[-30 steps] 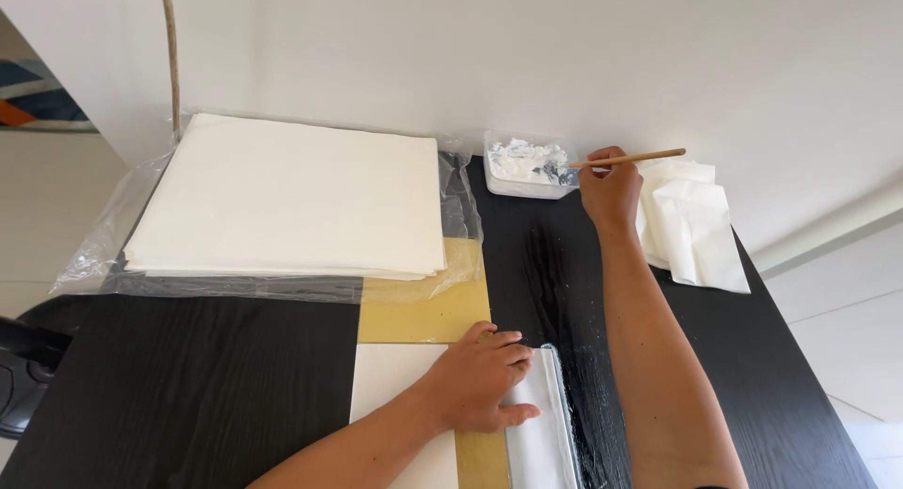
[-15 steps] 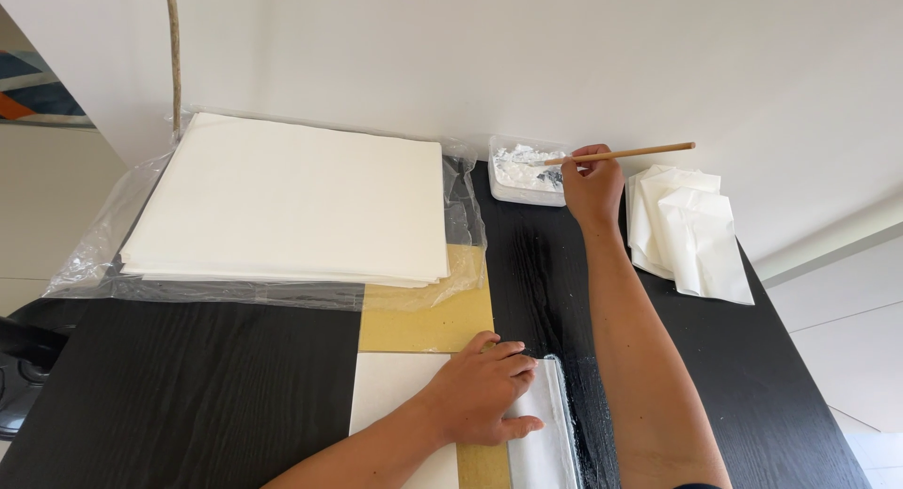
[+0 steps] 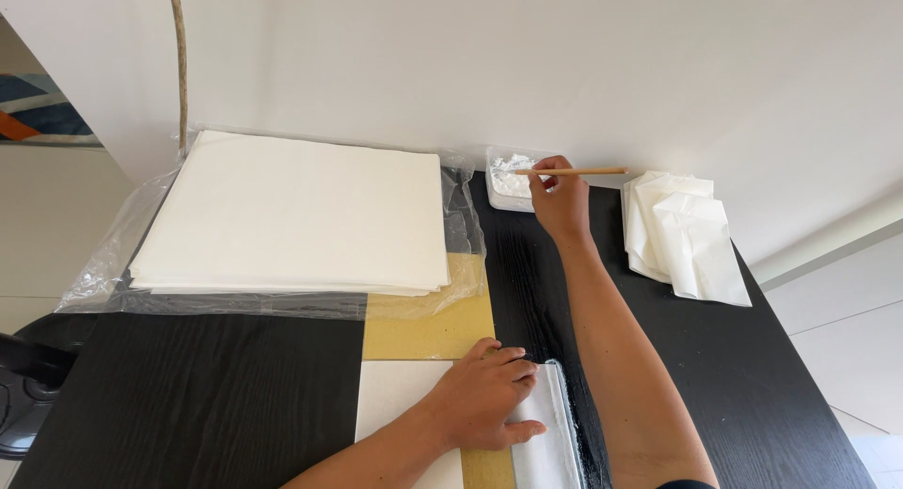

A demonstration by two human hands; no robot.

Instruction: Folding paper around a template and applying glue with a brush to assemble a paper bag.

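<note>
My right hand (image 3: 559, 200) holds a thin wooden-handled brush (image 3: 576, 171) with its tip in a small white tray of white paste (image 3: 506, 179) at the back of the black table (image 3: 188, 395). My left hand (image 3: 486, 397) lies flat on a white sheet (image 3: 395, 404) at the near edge, its fingertips on a folded white strip (image 3: 546, 442). Under the sheet lies a yellow-brown board (image 3: 428, 327).
A thick stack of white paper (image 3: 292, 212) rests on a clear plastic wrapper (image 3: 122, 254) at the back left. Folded white cloths or tissues (image 3: 682, 230) sit at the back right. A white wall rises behind the table. A dark chair part (image 3: 23, 386) shows at the left edge.
My right hand has shifted a little left over the tray, and the brush handle has levelled out. My left hand stays pressed on the sheet.
</note>
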